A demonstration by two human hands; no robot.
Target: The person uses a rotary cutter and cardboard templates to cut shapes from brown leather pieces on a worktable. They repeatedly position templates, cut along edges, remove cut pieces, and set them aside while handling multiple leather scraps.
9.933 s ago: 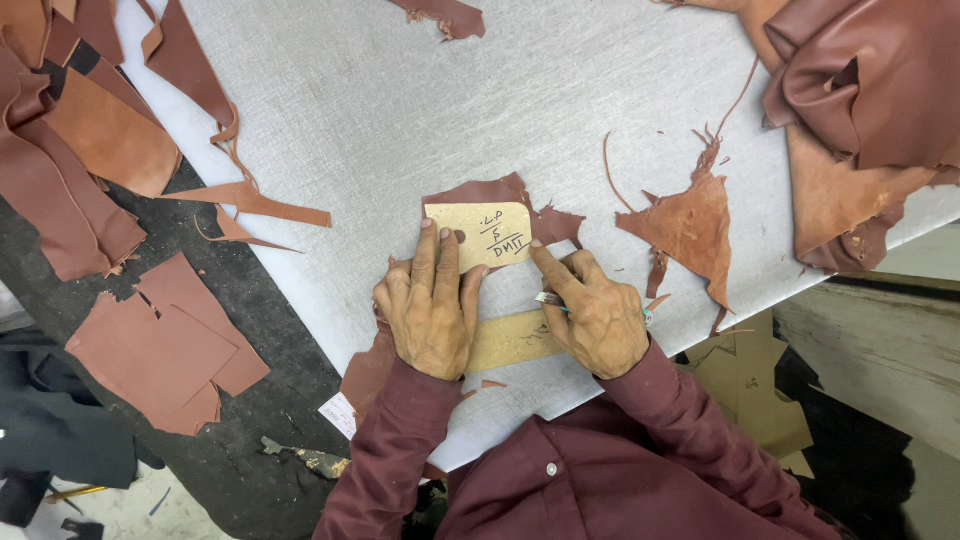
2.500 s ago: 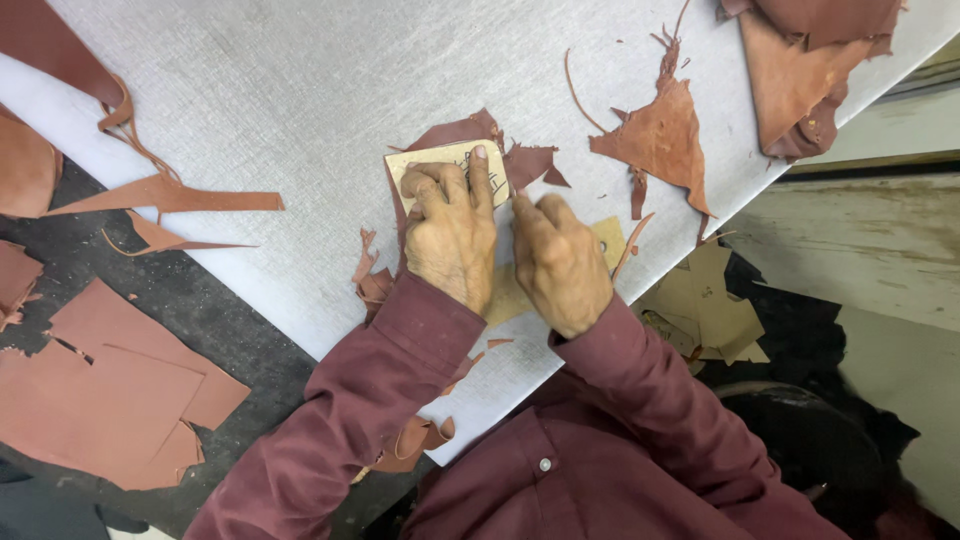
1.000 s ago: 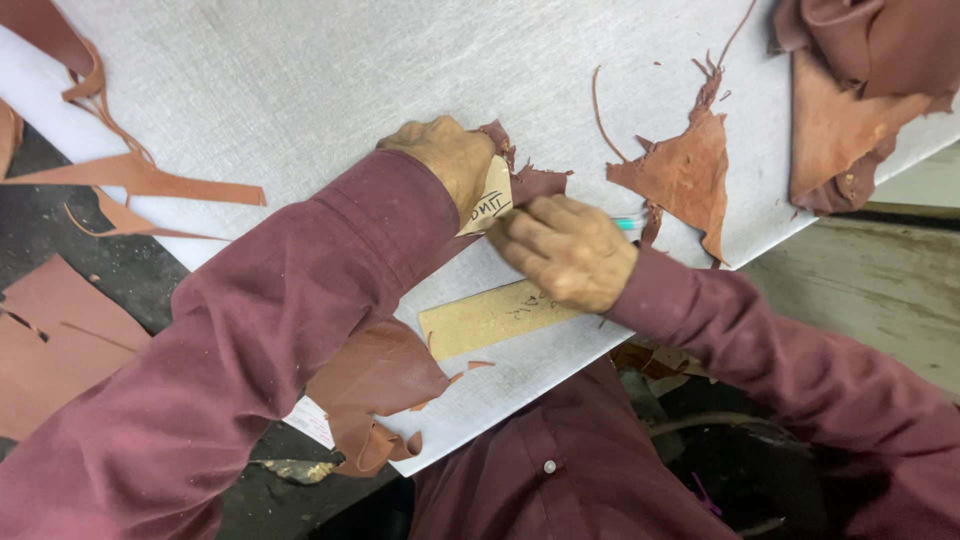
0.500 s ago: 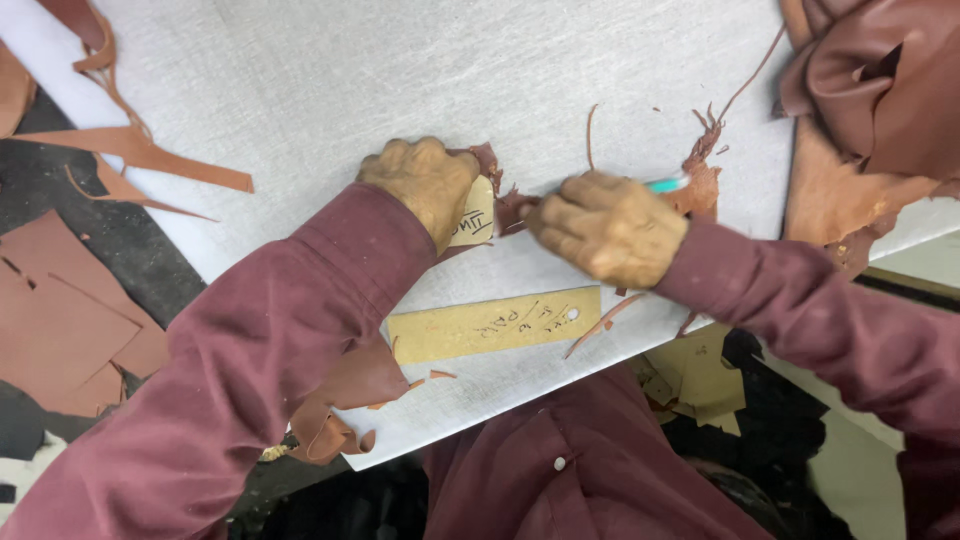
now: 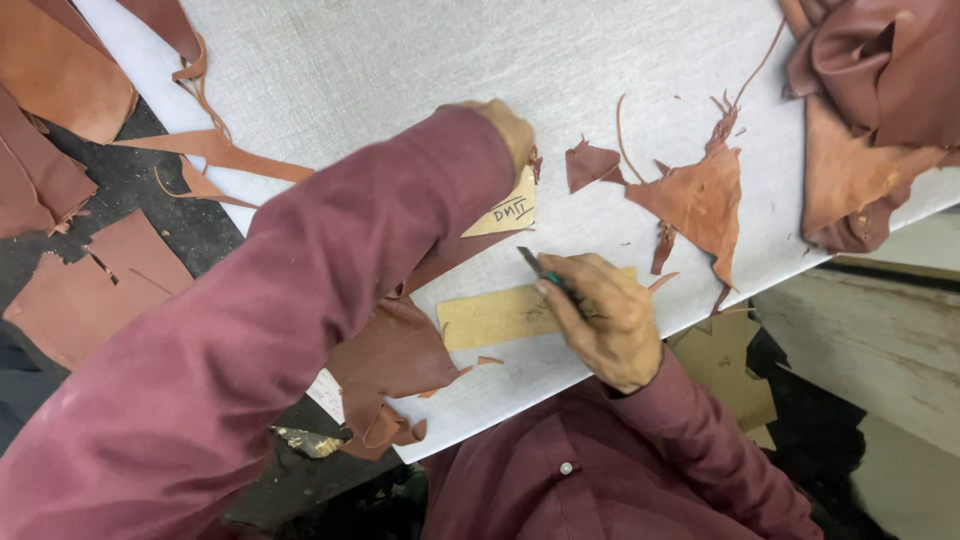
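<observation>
brown leather piece (image 5: 400,350) lying on the grey-white cutting table (image 5: 400,70), partly under a tan card template (image 5: 505,212) with handwriting on it. left hand (image 5: 510,125) reaching far across, pressing down at the template's top edge; mostly hidden behind the maroon sleeve (image 5: 300,300), so finger spread cannot be told. right hand (image 5: 605,320) near the table's front edge, fingers curled tight around a small knife (image 5: 540,272) with a teal handle, blade pointing up-left toward the template. resting on a long tan card strip (image 5: 495,318) just beside the leather. ragged leather scrap (image 5: 700,200) to the right, well apart. more hides (image 5: 870,90) heaped at the upper right corner.
</observation>
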